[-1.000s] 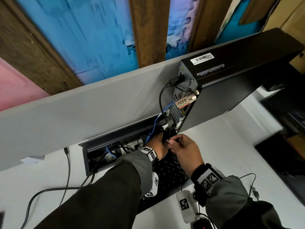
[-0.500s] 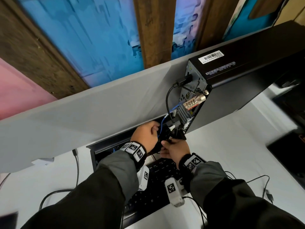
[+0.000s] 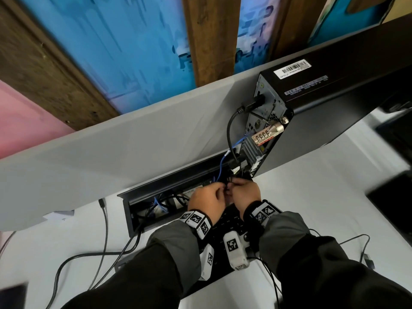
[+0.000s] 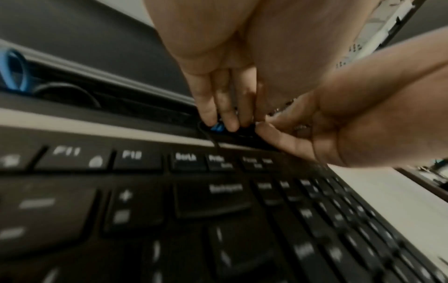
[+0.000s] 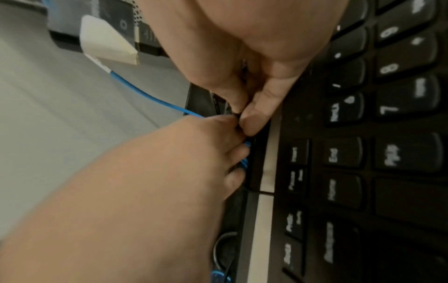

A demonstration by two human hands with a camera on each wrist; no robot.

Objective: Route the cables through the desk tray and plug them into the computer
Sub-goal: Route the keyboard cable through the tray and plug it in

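Observation:
A black computer (image 3: 334,108) lies on the white desk with its rear panel facing the recessed black desk tray (image 3: 178,181). A blue cable (image 3: 221,162) (image 5: 145,93) and a thick black cable (image 3: 228,130) drop from the rear panel into the tray. My left hand (image 3: 223,191) (image 4: 225,122) (image 5: 240,151) grips the blue cable at the tray's right end. Touching it, my right hand (image 3: 233,190) (image 5: 241,116) (image 4: 266,130) pinches a black cable between thumb and forefinger. That cable's end is hidden by the fingers.
A black keyboard (image 3: 231,221) (image 4: 218,210) lies right under both wrists, against the tray's front edge. A grey divider (image 3: 133,141) rises behind the tray. Loose black cables (image 3: 104,241) trail over the desk at the left, and thin ones (image 3: 352,239) at the right.
My left hand has come down a little from the divider, and the two hands have drawn together at the tray's right end. The computer has not moved.

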